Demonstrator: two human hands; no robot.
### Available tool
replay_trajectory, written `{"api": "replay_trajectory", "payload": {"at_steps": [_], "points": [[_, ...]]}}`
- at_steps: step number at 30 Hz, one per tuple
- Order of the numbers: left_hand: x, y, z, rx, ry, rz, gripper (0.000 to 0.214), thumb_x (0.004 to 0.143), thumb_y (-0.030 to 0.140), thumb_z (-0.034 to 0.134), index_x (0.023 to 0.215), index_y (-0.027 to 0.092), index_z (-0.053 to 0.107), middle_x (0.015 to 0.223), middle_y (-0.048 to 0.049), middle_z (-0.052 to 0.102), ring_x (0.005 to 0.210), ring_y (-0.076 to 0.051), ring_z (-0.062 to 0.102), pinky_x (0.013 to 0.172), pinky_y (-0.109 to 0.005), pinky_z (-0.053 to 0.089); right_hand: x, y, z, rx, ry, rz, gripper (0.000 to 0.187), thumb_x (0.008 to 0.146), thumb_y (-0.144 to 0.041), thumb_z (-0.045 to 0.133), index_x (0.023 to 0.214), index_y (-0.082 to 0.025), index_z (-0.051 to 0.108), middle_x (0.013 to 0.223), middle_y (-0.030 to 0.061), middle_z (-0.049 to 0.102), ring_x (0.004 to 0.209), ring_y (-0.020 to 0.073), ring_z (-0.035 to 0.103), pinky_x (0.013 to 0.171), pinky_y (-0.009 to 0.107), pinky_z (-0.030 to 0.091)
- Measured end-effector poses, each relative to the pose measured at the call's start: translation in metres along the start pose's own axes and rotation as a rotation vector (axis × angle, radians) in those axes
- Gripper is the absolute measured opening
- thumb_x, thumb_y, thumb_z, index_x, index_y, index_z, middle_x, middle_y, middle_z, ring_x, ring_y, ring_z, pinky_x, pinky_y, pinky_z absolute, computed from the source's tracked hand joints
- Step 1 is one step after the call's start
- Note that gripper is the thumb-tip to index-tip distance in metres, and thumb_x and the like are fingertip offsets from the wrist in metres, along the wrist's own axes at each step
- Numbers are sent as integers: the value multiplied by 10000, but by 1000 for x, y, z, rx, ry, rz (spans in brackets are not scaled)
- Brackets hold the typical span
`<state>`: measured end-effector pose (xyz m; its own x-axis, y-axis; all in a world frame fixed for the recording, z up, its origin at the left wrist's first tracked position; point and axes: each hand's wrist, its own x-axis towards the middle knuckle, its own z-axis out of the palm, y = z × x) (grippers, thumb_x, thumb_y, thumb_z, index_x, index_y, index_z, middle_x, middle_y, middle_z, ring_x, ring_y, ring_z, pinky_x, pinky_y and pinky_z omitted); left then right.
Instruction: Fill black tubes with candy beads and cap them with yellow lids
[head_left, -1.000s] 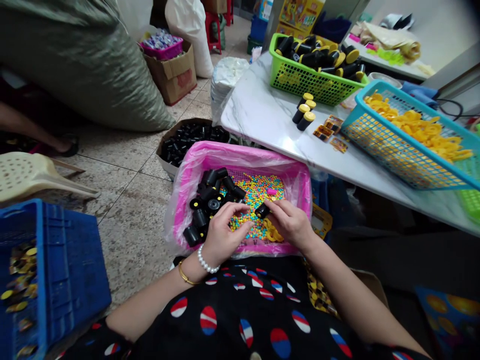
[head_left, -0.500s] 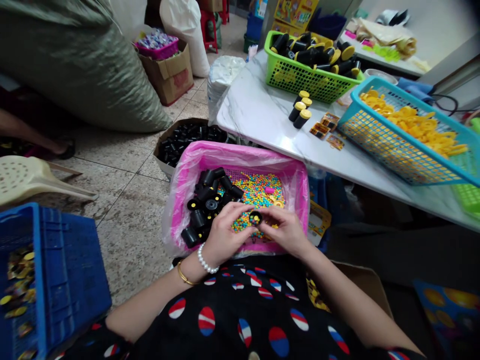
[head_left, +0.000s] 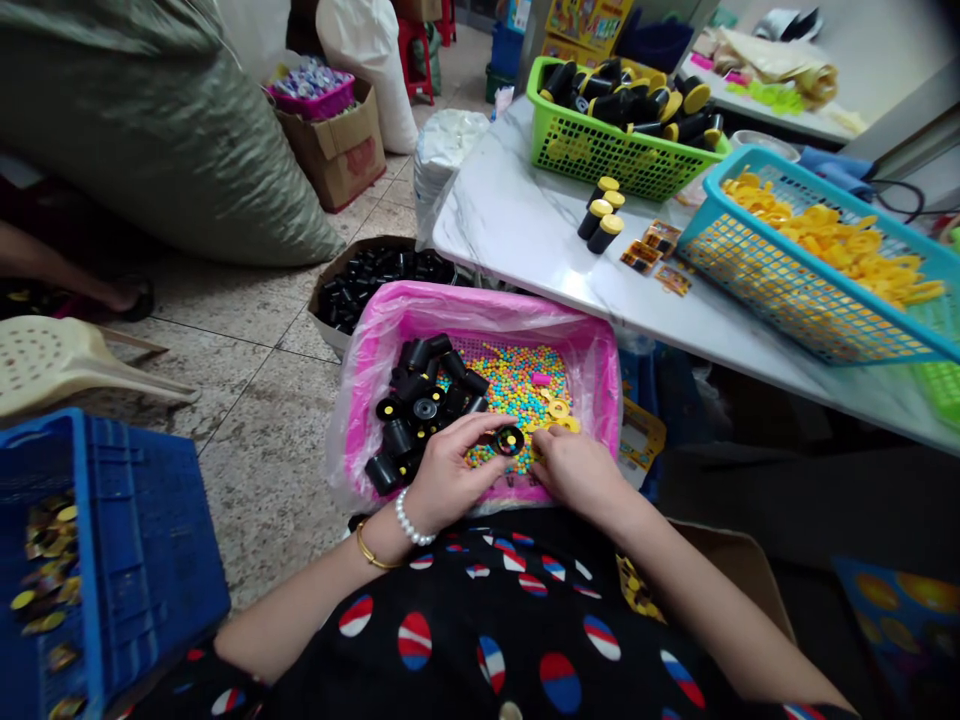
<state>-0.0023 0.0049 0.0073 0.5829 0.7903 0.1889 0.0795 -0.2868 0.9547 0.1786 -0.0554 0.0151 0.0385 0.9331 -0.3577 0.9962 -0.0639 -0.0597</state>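
My left hand (head_left: 448,472), with a pearl bracelet and gold bangle on its wrist, holds a small black cylinder (head_left: 510,440) at the fingertips, its open end up and coloured beads inside. My right hand (head_left: 577,472) lies apart from it, fingers down by a few flat yellow caps (head_left: 559,420). Both hands are over a pink crate (head_left: 480,305) lined with clear plastic. It holds multicoloured beads (head_left: 517,385) and a heap of black cylinders (head_left: 409,400). The hand hides what lies directly under the right fingers.
A marble-topped table (head_left: 510,215) to the right bears a green basket (head_left: 622,150) of capped cylinders and a blue basket (head_left: 795,270) of yellow caps. A blue crate (head_left: 97,540) stands at lower left, a cardboard box (head_left: 375,285) of black cylinders behind.
My right hand has let go of the black cylinder and dropped to the lower right, beside the yellow caps. My left hand alone now holds the cylinder.
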Motion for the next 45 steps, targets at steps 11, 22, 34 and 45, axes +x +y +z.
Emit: {"api": "replay_trajectory", "payload": {"at_steps": [11,22,34,45], "points": [[2,-5,4,8,12,-123,339,797,138,647,1132,189,639,1044,-75,683,821,-158,671,707,-265,562,3,23,-8,1030,230,69,104,780,-265,617,851,-189,614,637,-18,592,519,116,532,491,227,388],[2,-1,6,64,8,25,302,766,148,697,1065,192,689,1044,-87,700,941,-201,668,849,-346,549,4,-18,3,1970,122,200,249,700,-324,784,771,-166,605,567,-36,614,361,39,461,334,130,354],[0,-1,1,-32,-9,52,310,788,131,678,1092,193,683,1101,-105,684,1026,-220,649,918,-383,535,-11,-36,3,1923,215,151,239,805,-403,690,835,-202,563,622,-43,585,441,91,555,325,157,418],[-3,4,-3,-30,21,80,292,823,298,679,1095,193,695,1108,-115,651,1019,-221,638,883,-356,543,-15,-45,7,1783,311,89,192,871,-404,608,895,-228,534,850,-16,613,492,88,561,433,220,494]]}}
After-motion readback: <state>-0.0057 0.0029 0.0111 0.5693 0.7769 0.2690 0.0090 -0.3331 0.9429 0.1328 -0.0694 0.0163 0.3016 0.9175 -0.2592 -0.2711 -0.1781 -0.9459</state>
